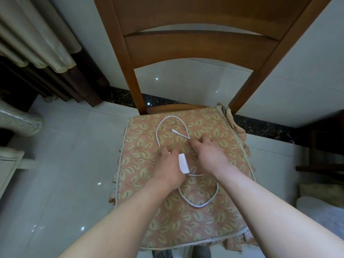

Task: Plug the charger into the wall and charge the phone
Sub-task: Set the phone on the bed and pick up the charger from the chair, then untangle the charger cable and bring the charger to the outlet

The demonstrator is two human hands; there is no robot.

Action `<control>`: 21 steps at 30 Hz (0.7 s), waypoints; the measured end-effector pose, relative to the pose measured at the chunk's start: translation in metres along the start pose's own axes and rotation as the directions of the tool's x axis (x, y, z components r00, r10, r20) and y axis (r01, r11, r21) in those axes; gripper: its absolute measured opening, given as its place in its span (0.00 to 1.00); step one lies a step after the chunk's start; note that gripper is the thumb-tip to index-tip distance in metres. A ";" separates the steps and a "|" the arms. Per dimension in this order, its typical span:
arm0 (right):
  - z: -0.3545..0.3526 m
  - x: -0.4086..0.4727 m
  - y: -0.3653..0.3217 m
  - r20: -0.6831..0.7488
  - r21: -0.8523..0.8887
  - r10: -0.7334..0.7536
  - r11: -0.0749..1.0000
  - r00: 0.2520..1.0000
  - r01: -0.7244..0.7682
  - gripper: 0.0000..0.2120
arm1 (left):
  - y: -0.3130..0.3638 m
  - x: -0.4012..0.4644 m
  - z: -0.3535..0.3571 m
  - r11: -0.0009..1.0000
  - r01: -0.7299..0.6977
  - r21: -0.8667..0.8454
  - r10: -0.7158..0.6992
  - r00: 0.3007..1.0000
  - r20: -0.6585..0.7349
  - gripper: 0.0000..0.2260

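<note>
Wooden chair [195,45] fills upper centre; its leaf-patterned cushion [167,220] takes mid-frame. Both hands at frame centre. Left hand [167,168], grip closed around white charger brick [183,163]. Right hand [208,155] just right of it, fingers spread flat on white cable [200,205], which loops above and below the hands.
</note>
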State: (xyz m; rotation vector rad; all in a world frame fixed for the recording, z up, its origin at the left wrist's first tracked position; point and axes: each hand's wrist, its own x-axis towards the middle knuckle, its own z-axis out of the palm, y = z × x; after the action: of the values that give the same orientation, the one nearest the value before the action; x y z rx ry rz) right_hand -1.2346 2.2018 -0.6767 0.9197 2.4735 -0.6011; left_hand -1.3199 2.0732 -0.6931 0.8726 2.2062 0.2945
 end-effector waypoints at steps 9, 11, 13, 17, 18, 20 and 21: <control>-0.013 -0.007 0.001 -0.036 0.126 -0.011 0.992 0.999 0.016 0.31 | 0.000 0.001 -0.006 1.000 -0.001 0.002 0.001 1.000 0.028 0.32; -0.017 -0.011 0.000 -0.076 0.134 -0.018 0.991 0.997 0.028 0.34 | 0.000 -0.001 -0.008 1.000 -0.002 0.006 0.002 1.000 0.023 0.31; -0.021 -0.016 -0.001 -0.125 0.141 -0.024 0.989 0.992 0.042 0.32 | 0.000 -0.003 -0.010 1.000 0.001 -0.011 0.000 1.000 0.013 0.30; -0.036 -0.028 -0.010 -0.195 0.170 -0.024 0.984 0.980 0.058 0.20 | 0.004 -0.009 -0.018 0.999 0.006 -0.053 -0.008 0.999 -0.037 0.33; -0.041 -0.032 -0.012 -0.206 0.187 -0.019 0.981 0.978 0.058 0.19 | 0.006 -0.011 -0.021 0.998 0.003 -0.056 -0.006 0.999 -0.054 0.33; -0.051 -0.040 -0.016 -0.229 0.235 0.006 0.971 0.973 0.049 0.19 | 0.011 -0.016 -0.029 0.997 0.001 -0.075 -0.007 0.997 -0.075 0.34; -0.056 -0.044 -0.018 -0.238 0.258 0.019 0.965 0.971 0.044 0.19 | 0.013 -0.019 -0.033 0.996 -0.001 -0.089 -0.007 0.996 -0.085 0.35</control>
State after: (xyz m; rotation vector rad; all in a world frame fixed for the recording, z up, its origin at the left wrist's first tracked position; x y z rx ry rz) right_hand -1.2303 2.1977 -0.6035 1.1362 2.6563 -0.8857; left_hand -1.3267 2.0722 -0.6536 0.8218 2.2539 0.4331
